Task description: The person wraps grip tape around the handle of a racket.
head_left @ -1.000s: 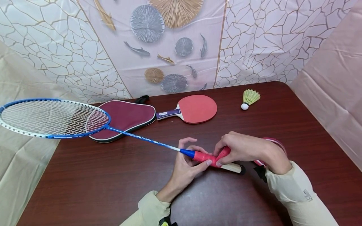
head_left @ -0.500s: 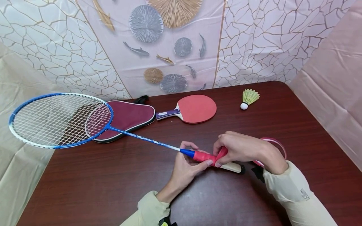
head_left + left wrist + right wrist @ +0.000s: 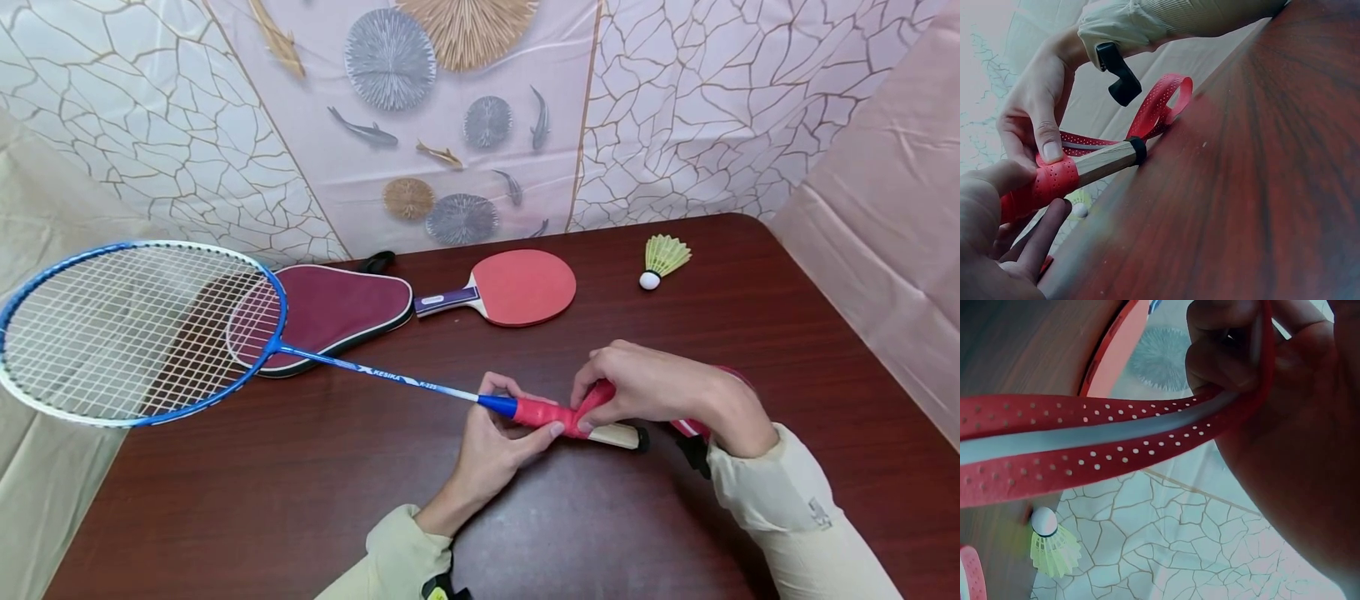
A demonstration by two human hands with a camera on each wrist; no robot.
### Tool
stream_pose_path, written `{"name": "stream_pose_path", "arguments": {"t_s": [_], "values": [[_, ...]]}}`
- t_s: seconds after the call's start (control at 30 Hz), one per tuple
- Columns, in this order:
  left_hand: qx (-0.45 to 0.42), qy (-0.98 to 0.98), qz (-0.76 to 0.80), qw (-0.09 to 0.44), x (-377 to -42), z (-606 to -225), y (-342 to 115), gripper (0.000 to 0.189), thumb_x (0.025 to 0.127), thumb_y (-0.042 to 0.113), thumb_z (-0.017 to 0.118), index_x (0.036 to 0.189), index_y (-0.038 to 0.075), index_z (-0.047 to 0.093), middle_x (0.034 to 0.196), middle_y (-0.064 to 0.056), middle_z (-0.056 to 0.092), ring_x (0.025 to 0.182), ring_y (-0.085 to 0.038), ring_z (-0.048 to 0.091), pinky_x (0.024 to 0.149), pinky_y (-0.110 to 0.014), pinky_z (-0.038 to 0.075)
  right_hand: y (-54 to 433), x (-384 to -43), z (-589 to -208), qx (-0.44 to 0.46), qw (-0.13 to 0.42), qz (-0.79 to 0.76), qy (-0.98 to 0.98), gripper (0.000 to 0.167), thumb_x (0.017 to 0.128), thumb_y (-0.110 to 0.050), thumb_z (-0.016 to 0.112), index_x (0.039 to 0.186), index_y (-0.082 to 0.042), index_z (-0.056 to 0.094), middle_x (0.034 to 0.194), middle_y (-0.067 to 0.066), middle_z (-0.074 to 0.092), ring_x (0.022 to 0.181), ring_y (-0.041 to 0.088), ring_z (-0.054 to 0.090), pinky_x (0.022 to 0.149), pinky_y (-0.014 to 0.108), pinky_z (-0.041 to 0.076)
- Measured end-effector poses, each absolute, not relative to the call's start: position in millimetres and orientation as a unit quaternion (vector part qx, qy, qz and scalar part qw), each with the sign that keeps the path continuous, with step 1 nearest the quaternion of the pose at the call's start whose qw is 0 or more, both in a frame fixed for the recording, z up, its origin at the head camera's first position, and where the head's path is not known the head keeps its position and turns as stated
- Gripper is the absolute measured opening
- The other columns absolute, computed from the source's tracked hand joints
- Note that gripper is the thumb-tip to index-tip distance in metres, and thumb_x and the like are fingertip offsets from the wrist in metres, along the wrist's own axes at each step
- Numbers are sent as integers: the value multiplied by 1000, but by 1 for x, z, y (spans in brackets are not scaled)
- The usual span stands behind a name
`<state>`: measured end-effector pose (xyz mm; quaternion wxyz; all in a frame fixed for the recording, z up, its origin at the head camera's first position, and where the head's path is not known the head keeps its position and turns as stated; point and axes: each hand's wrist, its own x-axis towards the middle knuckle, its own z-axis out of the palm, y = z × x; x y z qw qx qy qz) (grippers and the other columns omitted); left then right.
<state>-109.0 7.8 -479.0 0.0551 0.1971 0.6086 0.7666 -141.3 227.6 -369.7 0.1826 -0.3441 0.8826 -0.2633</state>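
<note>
Fingers of the left hand grip the badminton racket by the wrapped upper part of its handle, the thumb on the near side just beside the right hand and the other fingers bent around behind. The fingers of the right hand pinch the red tape at the lower edge of the wrapping, where the tape ends against bare pale wood. In the left wrist view the right thumb presses flat on the tape at that edge, and the left fingers pass beneath the handle. The bare wood sticks out past both hands to a black end cap, near which a loose loop of tape curls. From the right hand the tape runs off as a strip with rows of small holes and a pale stripe along its middle, as the right wrist view shows. The racket's strings are at the far left, well apart from the fingers and partly in front of a maroon case. Beyond the hands on the bench lie a red paddle, its handle reaching the case, and a yellow shuttlecock.
</note>
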Motion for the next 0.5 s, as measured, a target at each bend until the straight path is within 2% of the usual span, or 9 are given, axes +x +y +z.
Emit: {"name": "stream_pose_path", "arguments": {"t_s": [0.27,0.5], "values": [[196,566,798,74,-110,-479,10,56,79,-4,79,113,-1,35,109,-29,66,98,-37,68,82,-38,56,221,-142,-373,-334,181,-271,885,16,77,-34,85,78,-30,69,70,-17,62,63,5,55,55,23,47],[207,561,798,72,-110,-480,10,51,79,-4,80,109,3,39,107,-22,69,97,-38,67,81,-36,56,221,-141,-372,-326,196,-277,882,18,77,-33,85,78,-28,68,69,-15,61,62,7,55,54,24,47]]}}
